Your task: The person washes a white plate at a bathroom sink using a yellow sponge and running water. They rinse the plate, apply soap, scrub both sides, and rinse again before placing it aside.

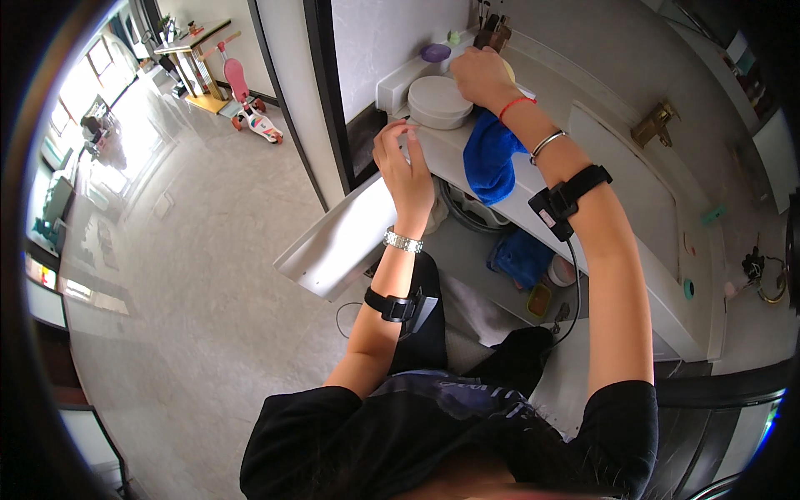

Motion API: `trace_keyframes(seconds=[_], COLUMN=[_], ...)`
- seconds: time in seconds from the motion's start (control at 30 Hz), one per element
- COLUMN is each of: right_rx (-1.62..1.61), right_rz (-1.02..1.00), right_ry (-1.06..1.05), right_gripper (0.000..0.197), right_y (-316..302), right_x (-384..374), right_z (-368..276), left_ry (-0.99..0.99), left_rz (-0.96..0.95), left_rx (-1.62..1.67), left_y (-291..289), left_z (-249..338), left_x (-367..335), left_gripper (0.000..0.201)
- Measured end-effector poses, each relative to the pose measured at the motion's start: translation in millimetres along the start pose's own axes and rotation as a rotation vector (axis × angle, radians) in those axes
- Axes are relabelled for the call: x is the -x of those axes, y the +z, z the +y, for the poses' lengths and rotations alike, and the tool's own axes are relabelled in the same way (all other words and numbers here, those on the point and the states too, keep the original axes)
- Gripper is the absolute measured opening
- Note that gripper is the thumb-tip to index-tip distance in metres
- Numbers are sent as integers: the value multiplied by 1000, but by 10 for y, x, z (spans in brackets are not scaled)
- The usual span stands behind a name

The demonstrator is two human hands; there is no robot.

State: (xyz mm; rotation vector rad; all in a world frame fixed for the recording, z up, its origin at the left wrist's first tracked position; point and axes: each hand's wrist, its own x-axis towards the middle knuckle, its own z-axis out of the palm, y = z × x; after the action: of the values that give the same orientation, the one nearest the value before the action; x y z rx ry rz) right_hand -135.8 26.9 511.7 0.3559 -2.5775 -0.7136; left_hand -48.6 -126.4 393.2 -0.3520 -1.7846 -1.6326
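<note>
My right hand (483, 77) is over the far end of the white countertop (546, 83), beside a white round lidded container (439, 102). Its fingers are curled closed, and whatever they hold is hidden behind the knuckles. A bright blue cloth (490, 158) hangs over the counter's front edge below my right wrist. At the left, my left hand (405, 171) is raised above an open white cabinet door (342, 237). Its fingers are bent and apart from the thumb, with nothing visible between them.
Inside the open cabinet are a grey basin (471, 215), a blue bundle (522, 258) and a yellow-rimmed box (539, 298). A purple oval item (435, 53) and a brush holder (493, 33) stand by the wall. A brass faucet (656, 125) rises at right; a pink scooter (242, 92) is far left.
</note>
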Motion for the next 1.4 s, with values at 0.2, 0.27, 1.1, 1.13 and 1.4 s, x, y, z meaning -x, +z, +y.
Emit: trace_keyframes(seconds=[0.2,0.27,1.1,1.13,1.4], right_rx=[71,65,-216,-208,-139], right_rz=[67,135,231,250,310], right_ry=[-87,-110,-486,-489,-460], right_gripper=[8,7,11,11,10], right_y=[11,-2,-526,-530,-493], right_x=[56,62,408,419,476], right_z=[-20,5,-160,-166,-197], left_ry=[-1,-2,-132,-129,-101], left_rz=[3,-10,165,180,207], left_rx=[-11,-26,-366,-374,-396], left_y=[3,5,668,693,697], left_z=[-34,-42,159,154,107], left_x=[4,8,-195,-204,-212], left_gripper=[18,21,85,83,77])
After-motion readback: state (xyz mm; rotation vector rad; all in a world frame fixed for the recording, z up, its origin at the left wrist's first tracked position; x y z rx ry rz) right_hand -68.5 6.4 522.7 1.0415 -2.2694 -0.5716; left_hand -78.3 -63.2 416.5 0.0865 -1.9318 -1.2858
